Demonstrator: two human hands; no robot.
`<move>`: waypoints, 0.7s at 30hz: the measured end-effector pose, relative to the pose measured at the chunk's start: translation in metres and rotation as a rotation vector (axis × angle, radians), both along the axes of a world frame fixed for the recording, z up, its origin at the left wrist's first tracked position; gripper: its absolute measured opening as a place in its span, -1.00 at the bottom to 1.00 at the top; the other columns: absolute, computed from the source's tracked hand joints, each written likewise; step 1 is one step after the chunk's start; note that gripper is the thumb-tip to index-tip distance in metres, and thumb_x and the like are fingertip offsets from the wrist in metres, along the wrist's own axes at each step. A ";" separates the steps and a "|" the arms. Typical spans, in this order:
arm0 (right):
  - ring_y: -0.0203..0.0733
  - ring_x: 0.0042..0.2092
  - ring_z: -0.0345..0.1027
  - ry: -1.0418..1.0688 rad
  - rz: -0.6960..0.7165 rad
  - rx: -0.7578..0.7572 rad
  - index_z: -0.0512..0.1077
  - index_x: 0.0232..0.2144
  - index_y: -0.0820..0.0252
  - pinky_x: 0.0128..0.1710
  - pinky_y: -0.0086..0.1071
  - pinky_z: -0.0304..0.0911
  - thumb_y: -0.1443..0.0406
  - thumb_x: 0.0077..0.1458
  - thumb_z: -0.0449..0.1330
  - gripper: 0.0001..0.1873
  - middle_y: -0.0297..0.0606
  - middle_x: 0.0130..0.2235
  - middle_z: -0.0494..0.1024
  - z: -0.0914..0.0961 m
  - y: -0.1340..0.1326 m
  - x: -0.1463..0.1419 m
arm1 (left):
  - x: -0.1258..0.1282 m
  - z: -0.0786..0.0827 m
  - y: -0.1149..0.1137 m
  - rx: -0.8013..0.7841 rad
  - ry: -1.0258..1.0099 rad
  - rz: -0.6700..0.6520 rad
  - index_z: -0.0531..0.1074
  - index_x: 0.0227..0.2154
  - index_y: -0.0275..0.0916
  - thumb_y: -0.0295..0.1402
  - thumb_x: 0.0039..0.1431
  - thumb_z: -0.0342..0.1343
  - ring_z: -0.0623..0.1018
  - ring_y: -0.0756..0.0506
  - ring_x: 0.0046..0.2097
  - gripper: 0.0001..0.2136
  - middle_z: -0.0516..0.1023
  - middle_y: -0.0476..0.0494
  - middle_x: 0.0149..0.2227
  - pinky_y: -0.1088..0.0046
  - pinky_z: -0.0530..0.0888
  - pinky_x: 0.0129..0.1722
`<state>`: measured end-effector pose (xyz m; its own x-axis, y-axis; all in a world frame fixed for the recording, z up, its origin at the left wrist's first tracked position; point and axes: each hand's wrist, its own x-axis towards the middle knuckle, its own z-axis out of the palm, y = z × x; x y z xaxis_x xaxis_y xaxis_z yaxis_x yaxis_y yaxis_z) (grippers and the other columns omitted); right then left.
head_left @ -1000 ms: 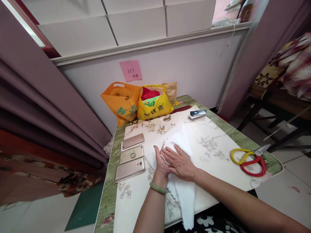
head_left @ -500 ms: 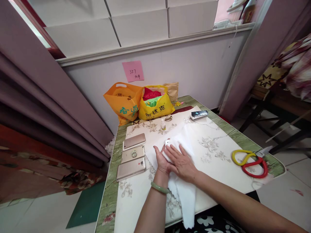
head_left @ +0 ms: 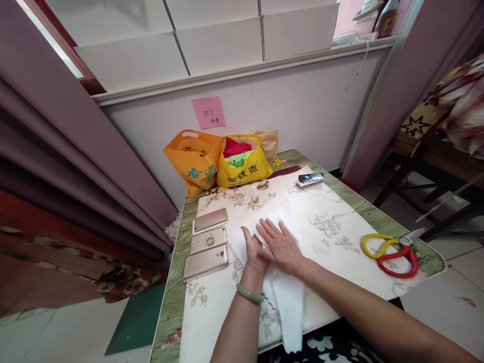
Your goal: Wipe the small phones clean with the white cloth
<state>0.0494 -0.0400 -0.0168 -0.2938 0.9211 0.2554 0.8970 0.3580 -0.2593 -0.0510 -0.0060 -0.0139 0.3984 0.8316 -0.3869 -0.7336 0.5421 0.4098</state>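
A white cloth lies on the table, its near end hanging over the front edge. My right hand lies flat on the cloth, open, with its fingers stretched out. Partly beneath it is my left hand, palm turned up and thumb standing away. The left fingers are hidden under the right hand and the cloth. A green bangle circles my left wrist. Beyond the cloth stands a small white bottle. To the left lie three phones in a column: a rose one, one with a ring and a gold one.
Scissors with yellow and red handles lie open at the right edge. A dark device rests on a white item at the back right. An orange bag and a filled yellow bag stand against the wall, beside a brown paper pouch.
A small white corner with a dark spot, showing by my right fingertips before, is now out of sight. My right hand has shifted slightly; the phones and scissors have stayed put.
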 end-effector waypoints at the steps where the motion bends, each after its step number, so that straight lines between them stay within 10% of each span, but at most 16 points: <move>1: -0.01 0.38 -0.28 -0.006 0.045 0.020 -0.06 0.35 0.16 0.31 0.07 -0.32 -0.08 0.28 -0.13 -0.27 -0.16 0.38 -0.09 -0.003 -0.012 -0.001 | -0.001 0.000 -0.001 -0.013 0.042 0.011 0.46 -0.04 -0.25 0.24 0.06 -0.05 0.53 -0.30 0.02 -0.32 0.57 -0.32 -0.10 0.09 0.42 0.07; 6: 0.01 0.38 -0.26 -0.001 0.103 0.052 -0.06 0.34 0.22 0.32 0.10 -0.39 -0.14 0.22 -0.06 -0.16 -0.13 0.37 -0.06 -0.008 -0.042 -0.003 | -0.003 0.002 -0.002 -0.008 0.114 0.014 0.47 -0.05 -0.28 0.27 0.04 -0.07 0.57 -0.29 -0.04 -0.29 0.60 -0.32 -0.18 0.11 0.44 0.05; 15: -0.05 0.38 -0.25 0.074 -0.096 -0.070 0.01 0.33 0.16 0.32 0.09 -0.33 -0.05 0.31 -0.21 -0.32 -0.22 0.36 0.00 0.016 0.027 -0.001 | 0.008 0.008 0.000 0.068 -0.120 -0.099 0.41 0.05 -0.20 0.13 0.18 -0.07 0.38 -0.26 0.20 -0.42 0.49 -0.26 0.07 0.10 0.26 0.22; 21: -0.09 0.39 -0.33 0.285 -0.222 -0.115 -0.14 0.36 0.31 0.32 -0.09 -0.17 -0.05 0.32 -0.27 -0.25 -0.11 0.39 -0.13 0.006 0.022 0.008 | 0.009 -0.005 0.001 0.114 -0.044 -0.026 0.44 0.02 -0.26 -0.31 0.21 0.07 0.38 -0.19 0.20 -0.66 0.49 -0.21 0.08 0.24 0.24 0.24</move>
